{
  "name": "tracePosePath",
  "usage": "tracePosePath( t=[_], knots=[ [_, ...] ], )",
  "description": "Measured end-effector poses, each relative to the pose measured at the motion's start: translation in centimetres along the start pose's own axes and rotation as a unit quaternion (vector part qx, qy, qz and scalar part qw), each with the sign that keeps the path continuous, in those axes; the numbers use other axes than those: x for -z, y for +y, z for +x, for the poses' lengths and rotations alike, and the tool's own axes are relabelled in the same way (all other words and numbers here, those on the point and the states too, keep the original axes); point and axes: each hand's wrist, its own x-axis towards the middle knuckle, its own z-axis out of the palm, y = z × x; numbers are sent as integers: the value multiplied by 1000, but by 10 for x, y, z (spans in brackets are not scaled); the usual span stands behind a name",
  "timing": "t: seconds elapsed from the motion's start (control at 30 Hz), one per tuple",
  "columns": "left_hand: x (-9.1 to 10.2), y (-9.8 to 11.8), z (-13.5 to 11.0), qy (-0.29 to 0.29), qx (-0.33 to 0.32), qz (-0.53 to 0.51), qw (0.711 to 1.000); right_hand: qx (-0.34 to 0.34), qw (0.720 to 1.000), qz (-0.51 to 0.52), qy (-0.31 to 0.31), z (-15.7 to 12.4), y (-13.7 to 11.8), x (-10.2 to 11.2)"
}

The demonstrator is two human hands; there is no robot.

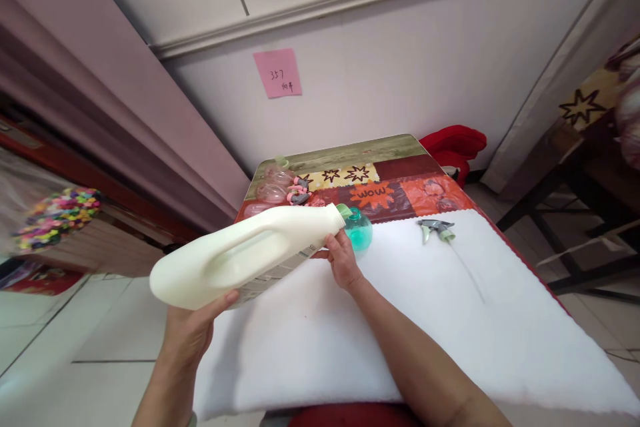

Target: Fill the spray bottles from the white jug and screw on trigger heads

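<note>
A large cream-white plastic jug (245, 253) with a moulded handle is tipped on its side, spout toward a small round green bottle (359, 229) standing on the white padded cloth (425, 320). My left hand (193, 327) cups the jug's base from below. My right hand (343, 259) is closed at the jug's neck, right beside the green bottle; whether it touches the bottle I cannot tell. A green-and-grey spray nozzle (437, 230) with its long thin tube lies loose on the cloth to the right.
The small table (350, 150) carries a patterned red and yellow cover at the back, with clear plastic bottles (273, 187) and small pink and grey bits (300, 192) at its far left. A red object (453, 145) lies behind the table. A dark wooden frame (575, 213) stands right.
</note>
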Motion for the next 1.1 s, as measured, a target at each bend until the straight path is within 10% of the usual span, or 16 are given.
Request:
tracePosePath(
  t=[1.1],
  knots=[
    [-3, 19, 2, 15, 10, 34, 999, 4, 1000, 6, -4, 2, -2, -1]
  ],
)
